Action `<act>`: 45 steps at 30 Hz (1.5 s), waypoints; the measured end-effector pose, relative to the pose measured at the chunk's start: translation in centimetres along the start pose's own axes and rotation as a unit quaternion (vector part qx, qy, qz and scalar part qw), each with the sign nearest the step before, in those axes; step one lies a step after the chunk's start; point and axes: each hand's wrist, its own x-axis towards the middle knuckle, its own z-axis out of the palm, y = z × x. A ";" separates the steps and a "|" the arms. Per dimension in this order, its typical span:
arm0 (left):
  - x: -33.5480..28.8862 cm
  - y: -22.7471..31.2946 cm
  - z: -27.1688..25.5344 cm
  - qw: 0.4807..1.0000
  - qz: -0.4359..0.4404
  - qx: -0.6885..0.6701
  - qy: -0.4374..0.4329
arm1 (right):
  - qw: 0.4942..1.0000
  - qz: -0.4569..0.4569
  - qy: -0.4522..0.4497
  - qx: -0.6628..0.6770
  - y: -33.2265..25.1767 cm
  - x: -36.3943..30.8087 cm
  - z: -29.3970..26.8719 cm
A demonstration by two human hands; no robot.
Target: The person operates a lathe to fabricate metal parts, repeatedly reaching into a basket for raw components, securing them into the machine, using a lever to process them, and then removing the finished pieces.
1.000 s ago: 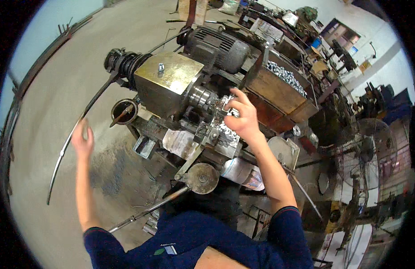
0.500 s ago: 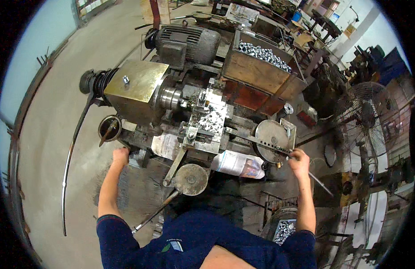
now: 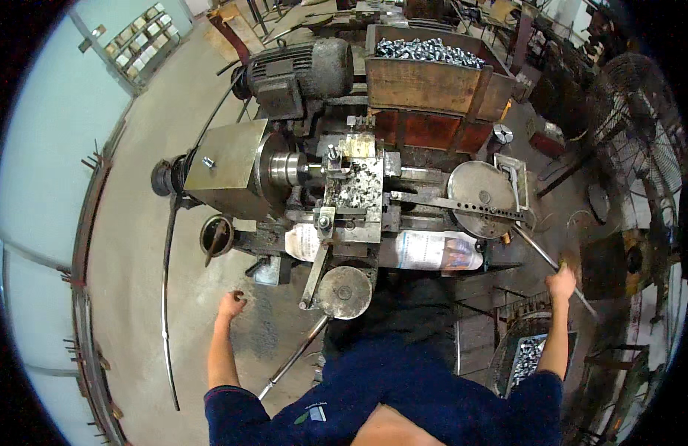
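Note:
My right hand is wrapped round a long metal lever rod that slants down and right from a round metal disc on a lathe. Off the front left of the machine, over the floor, my left hand hangs with loosely curled fingers, a gap between them and nothing visible in them. The lathe's round steel chuck faces a tool carriage strewn with metal chips. A second disc with its own lever rod sits at the front, near my body.
A wooden box of shiny metal parts stands behind the lathe, right of a motor. Another container of parts is beside my right forearm. An oily pot and an upright-looking long rod are at left; a fan stands right.
My left hand has come away from the lathe's front left, toward me. My right hand has moved from the perforated bar by the disc outward and down along the rod. The view has shifted.

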 end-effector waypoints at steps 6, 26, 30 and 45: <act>-2.0 -1.8 3.2 0.992 -0.041 -0.116 -0.024 | 0.997 -0.013 -0.057 0.058 -2.0 -12.4 -1.1; -0.1 4.4 1.2 0.983 0.027 -0.179 -0.003 | 0.991 0.008 -0.126 0.043 -2.9 -13.0 -1.7; 1.8 5.1 -0.2 0.978 0.029 -0.196 0.062 | 0.989 0.040 -0.142 -0.027 0.9 -6.5 -0.6; 6.0 8.9 8.9 0.959 -0.128 0.033 0.252 | 0.996 -0.003 0.072 -0.060 -3.7 5.3 1.5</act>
